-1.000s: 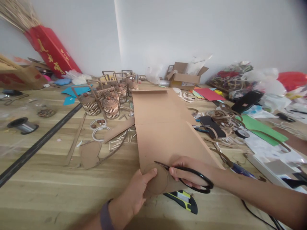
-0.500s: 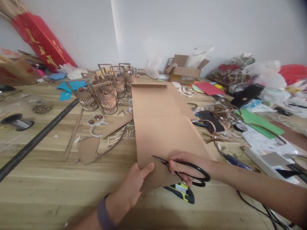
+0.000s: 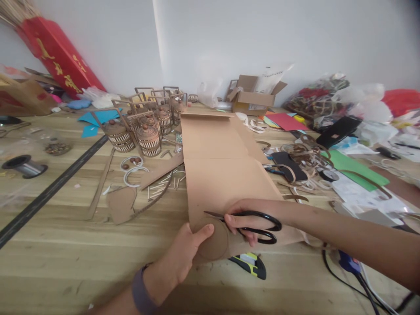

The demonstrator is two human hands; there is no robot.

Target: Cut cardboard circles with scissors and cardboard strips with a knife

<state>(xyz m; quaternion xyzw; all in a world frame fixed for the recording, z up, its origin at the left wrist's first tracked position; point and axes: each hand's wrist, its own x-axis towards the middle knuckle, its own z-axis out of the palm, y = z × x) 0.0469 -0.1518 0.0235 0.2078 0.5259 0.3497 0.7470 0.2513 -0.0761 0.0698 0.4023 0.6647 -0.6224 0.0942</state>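
Note:
A long brown cardboard sheet (image 3: 226, 179) lies across the bench in front of me, creased across its middle. Near its close end a drawn circle (image 3: 215, 240) shows on the board. My left hand (image 3: 188, 247) grips that near edge, thumb on top inside the circle and fingers underneath, out of sight. In my right hand (image 3: 241, 218) are black-handled scissors (image 3: 262, 223), held around the blades with the handles trailing to the right. The scissors' tip rests at or just over the circle's upper edge. A yellow-and-black box cutter (image 3: 251, 264) lies partly beneath the cardboard's near edge.
Several small woven lidded baskets (image 3: 149, 138) stand at left back. White rings (image 3: 134, 176), short sticks (image 3: 160, 188) and a cardboard offcut (image 3: 121, 204) lie left of the sheet. Brown strips (image 3: 306, 153), a green sheet (image 3: 356, 168) and cables crowd the right. An open carton (image 3: 252, 98) stands behind.
My right hand and the scissors have moved slightly up and left along the circle's upper edge. The cardboard has shifted a little. My left hand keeps its hold.

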